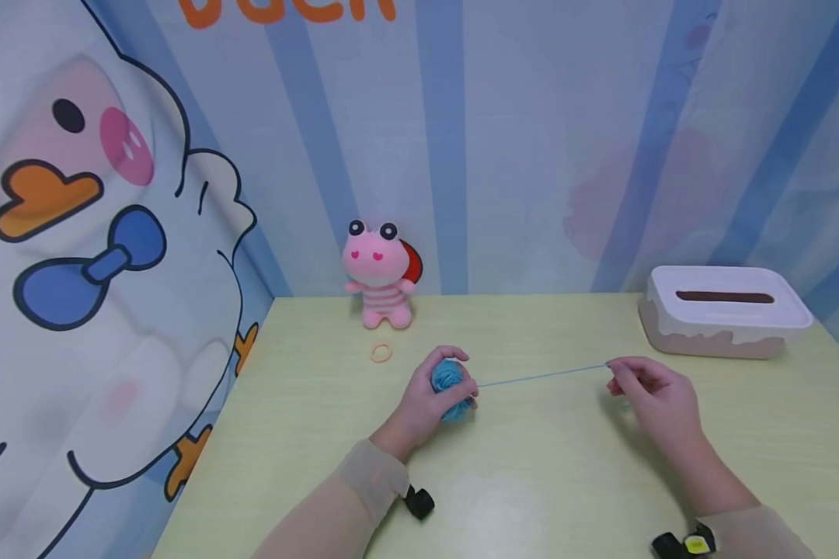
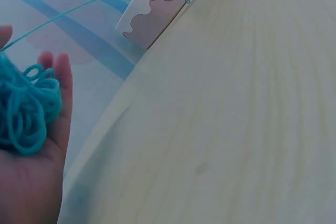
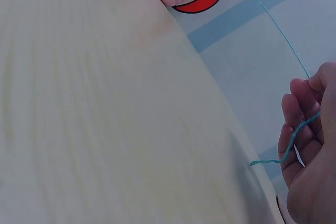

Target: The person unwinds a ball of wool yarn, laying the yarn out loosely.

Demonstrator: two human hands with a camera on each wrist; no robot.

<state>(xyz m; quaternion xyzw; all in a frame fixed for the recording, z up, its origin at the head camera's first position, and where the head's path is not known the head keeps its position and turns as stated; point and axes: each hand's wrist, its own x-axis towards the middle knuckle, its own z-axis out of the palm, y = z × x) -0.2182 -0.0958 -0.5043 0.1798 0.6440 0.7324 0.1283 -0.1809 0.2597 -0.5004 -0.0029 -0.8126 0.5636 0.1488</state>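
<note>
A ball of blue yarn [image 1: 448, 382] sits in my left hand [image 1: 422, 407], which grips it with thumb and fingers around its sides. Loose loops of the yarn ball [image 2: 26, 106] show against the palm in the left wrist view. From the ball, a taut strand [image 1: 541, 376] runs right to my right hand [image 1: 660, 396]. There the thumb and index finger pinch it. In the right wrist view the short yarn tail [image 3: 273, 161] hangs past the curled fingers [image 3: 294, 108] of that hand.
A pink plush toy [image 1: 381, 272] stands at the table's back edge, with a small peach ring [image 1: 381, 353] in front of it. At the back right is a white-lidded tissue box [image 1: 727, 310]. A printed curtain [image 1: 517, 155] hangs behind the pale table [image 1: 531, 481].
</note>
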